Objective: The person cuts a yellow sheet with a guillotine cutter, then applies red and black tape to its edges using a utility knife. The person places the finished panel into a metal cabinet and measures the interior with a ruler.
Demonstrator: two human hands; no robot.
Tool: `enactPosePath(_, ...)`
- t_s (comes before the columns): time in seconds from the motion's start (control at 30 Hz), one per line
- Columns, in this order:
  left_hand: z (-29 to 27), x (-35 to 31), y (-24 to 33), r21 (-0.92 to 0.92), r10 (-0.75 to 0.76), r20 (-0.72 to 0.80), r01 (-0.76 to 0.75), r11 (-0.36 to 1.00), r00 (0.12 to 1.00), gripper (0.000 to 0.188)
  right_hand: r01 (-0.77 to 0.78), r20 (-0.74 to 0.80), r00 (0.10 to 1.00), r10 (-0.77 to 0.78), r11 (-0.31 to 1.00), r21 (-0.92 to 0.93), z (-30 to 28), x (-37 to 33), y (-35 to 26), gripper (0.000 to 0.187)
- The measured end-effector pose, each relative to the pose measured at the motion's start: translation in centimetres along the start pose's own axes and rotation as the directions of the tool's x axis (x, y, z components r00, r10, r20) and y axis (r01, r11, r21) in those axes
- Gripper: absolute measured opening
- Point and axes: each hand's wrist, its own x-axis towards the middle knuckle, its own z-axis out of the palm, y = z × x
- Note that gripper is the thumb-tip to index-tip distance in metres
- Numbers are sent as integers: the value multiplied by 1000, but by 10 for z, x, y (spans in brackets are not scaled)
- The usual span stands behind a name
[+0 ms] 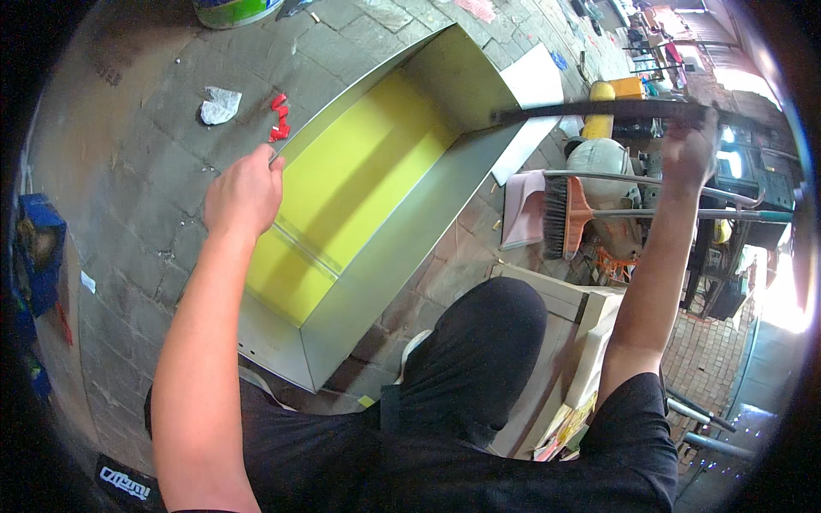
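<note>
A long open-topped metal box (402,244) with grey walls and a yellow-green inner floor lies slantwise before me. My left hand (245,192) is closed on the rim of its left long wall. My right hand (691,145), raised at the right and smeared by motion, grips a long dark bar (590,109). The bar points left, and its thin end overlaps the box's far right corner in view; whether it touches I cannot tell. A white flat panel (534,98) lies beside that corner.
A dustpan (522,209) and a broom (569,214) are right of the box. Pale wooden furniture (547,286) stands nearer me. Red ribbon (280,120) and crumpled white plastic (221,105) lie on the paving at left. A green-and-white bucket (235,10) is at the far left.
</note>
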Motion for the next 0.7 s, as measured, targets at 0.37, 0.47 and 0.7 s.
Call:
enactPosePath(0.37,9,0,-5,-44,27,-77,-30,999,997,27,715,681,406,609,253,-652,75,-87,105,30)
enactPosePath(0.47,5,-2,-4,-29,17,-69,-19,999,997,26,888,527,375,763,-132,-440,96,-118,147,17)
enactPosePath(0.7,10,3,-6,-53,29,-52,-31,998,998,26,931,615,330,716,-139,-338,73,-125,192,15)
